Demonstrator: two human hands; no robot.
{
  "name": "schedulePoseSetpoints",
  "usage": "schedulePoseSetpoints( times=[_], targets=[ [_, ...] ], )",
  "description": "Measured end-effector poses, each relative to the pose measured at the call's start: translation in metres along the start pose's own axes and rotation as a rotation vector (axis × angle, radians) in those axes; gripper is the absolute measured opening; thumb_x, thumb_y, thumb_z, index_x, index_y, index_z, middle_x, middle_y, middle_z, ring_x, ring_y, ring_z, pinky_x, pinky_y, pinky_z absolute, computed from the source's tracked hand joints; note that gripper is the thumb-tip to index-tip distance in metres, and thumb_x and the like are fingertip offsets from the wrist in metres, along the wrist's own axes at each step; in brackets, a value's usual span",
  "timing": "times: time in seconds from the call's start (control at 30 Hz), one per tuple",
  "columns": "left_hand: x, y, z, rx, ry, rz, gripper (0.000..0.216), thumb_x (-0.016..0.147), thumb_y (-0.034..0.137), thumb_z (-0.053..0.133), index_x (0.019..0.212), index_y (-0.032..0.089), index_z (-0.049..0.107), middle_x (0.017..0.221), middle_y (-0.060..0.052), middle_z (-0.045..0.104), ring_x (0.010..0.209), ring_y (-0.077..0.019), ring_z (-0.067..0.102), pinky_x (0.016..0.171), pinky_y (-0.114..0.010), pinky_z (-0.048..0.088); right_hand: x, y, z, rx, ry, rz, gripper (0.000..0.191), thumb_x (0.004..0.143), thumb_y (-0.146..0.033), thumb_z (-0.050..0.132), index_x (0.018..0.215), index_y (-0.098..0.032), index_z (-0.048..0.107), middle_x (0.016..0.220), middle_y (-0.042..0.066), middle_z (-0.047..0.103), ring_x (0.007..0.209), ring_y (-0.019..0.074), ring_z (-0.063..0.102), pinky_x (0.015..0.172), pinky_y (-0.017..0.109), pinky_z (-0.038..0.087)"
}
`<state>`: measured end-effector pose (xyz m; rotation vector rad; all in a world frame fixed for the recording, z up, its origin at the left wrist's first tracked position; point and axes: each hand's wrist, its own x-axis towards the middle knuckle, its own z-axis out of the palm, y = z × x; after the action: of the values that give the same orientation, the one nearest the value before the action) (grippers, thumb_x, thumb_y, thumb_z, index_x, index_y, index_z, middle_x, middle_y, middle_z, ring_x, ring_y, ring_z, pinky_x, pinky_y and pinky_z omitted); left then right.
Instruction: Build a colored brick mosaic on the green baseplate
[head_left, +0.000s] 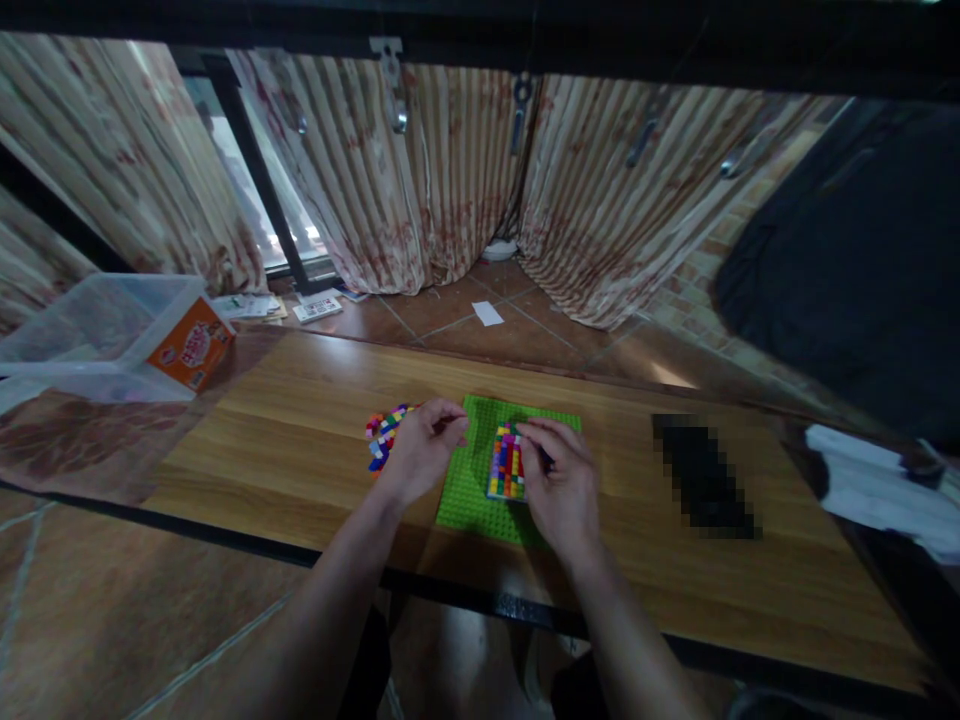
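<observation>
The green baseplate (pixel 480 480) lies flat near the middle of the wooden worktop (pixel 300 440), close to its near edge. A rectangular block of small bricks (pixel 506 465) in red, yellow, purple and other colours sits on the baseplate, right of its centre.

The right hand (pixel 559 480) rests over the right part of the baseplate. Its fingers are curled, with the fingertips (pixel 534 432) at the upper right corner of the brick block. The fingers are pinched together; whether a brick is held between them cannot be told, as the spot is dark and small.

The left hand (pixel 424 445) lies at the left edge of the baseplate, fingers bent inward into a loose closed shape. Its contents cannot be told. Just beside it, to the left, a loose pile of mixed-colour bricks (pixel 384 436) lies on the worktop, partly covered by the hand.

A dark pixelated object (pixel 705 480) lies on the worktop well apart to the right. A clear plastic bin (pixel 90 330) with an orange label (pixel 191 345) stands at the left end. White cloth (pixel 877 485) lies at the far right edge. Striped curtains (pixel 450 170) hang behind, above a tiled floor (pixel 465 310) with papers (pixel 319 307) scattered on it.
</observation>
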<state>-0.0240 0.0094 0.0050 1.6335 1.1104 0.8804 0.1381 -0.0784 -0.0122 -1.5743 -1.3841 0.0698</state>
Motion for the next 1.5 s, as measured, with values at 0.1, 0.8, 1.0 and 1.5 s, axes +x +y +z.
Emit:
schedulePoseSetpoints(
  times=[0.1, 0.8, 1.0, 1.5],
  targets=[
    [-0.003, 0.003, 0.013, -0.335, -0.096, -0.117, 0.017, 0.079, 0.032, 0.067, 0.081, 0.015, 0.066, 0.068, 0.001, 0.064, 0.059, -0.0111, 0.059, 0.057, -0.023, 0.046, 0.001, -0.005, 0.000, 0.036, 0.000, -0.018, 0.020, 0.093, -0.026, 0.057, 0.101, -0.024, 0.075, 0.106, 0.007, 0.071, 0.101, 0.0221, 0.065, 0.094, 0.043, 0.050],
    [0.000, -0.008, 0.025, -0.294, -0.129, -0.096, 0.013, 0.069, 0.020, 0.075, 0.081, 0.016, 0.077, 0.076, -0.002, 0.075, 0.070, -0.0158, 0.065, 0.072, -0.028, 0.052, 0.008, 0.003, -0.009, 0.060, 0.018, 0.034, 0.021, 0.091, -0.022, 0.054, 0.096, -0.022, 0.075, 0.100, 0.008, 0.072, 0.097, 0.0217, 0.066, 0.090, 0.042, 0.052],
    [0.001, -0.009, 0.029, -0.207, -0.111, 0.019, 0.012, 0.076, 0.021, 0.069, 0.085, 0.017, 0.076, 0.083, -0.004, 0.076, 0.077, -0.0176, 0.067, 0.075, -0.029, 0.052, 0.009, 0.008, -0.014, 0.046, 0.035, 0.047, 0.020, 0.091, -0.025, 0.054, 0.095, -0.022, 0.074, 0.100, 0.007, 0.072, 0.096, 0.0215, 0.066, 0.089, 0.042, 0.052],
    [-0.004, -0.007, 0.038, 0.108, -0.010, 0.132, 0.006, 0.081, 0.023, 0.067, 0.079, 0.021, 0.072, 0.077, -0.002, 0.074, 0.074, -0.0186, 0.068, 0.070, -0.028, 0.050, 0.010, 0.017, -0.013, -0.080, 0.047, 0.112, 0.021, 0.089, -0.026, 0.055, 0.094, -0.019, 0.074, 0.096, 0.010, 0.072, 0.094, 0.0240, 0.065, 0.090, 0.043, 0.050]
  ],
)
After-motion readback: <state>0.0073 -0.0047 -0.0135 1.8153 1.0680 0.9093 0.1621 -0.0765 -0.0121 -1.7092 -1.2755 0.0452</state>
